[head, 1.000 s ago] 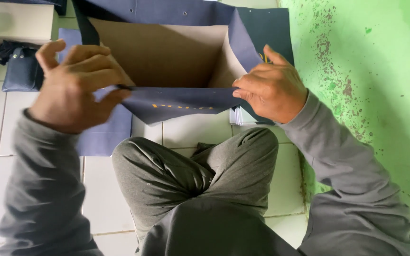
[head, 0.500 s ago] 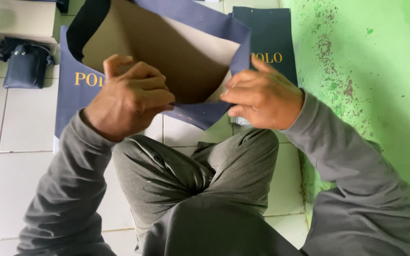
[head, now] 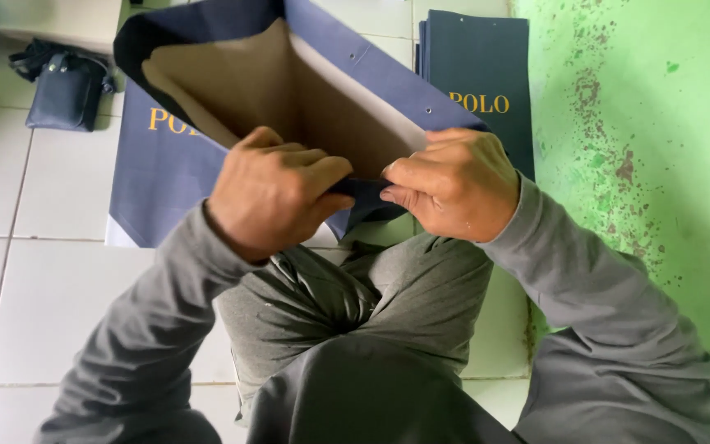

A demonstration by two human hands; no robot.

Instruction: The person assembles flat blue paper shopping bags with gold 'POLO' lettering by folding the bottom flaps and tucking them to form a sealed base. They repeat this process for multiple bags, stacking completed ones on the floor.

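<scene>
While the left hand (head: 269, 193) and right hand (head: 454, 185) both pinch the near rim of the open navy paper bag with a brown inside (head: 289, 99), the fold probably wants even, firm pressure.

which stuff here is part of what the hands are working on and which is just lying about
In hand:
- open navy paper bag with brown inside, its near edge pinched by left hand and right hand

Lying about:
- flat navy paper bags stacked by green wall
- small dark pouch with strap on white tiled floor

White tiled floor (head: 51, 288); green stained wall (head: 667, 148) right.
</scene>
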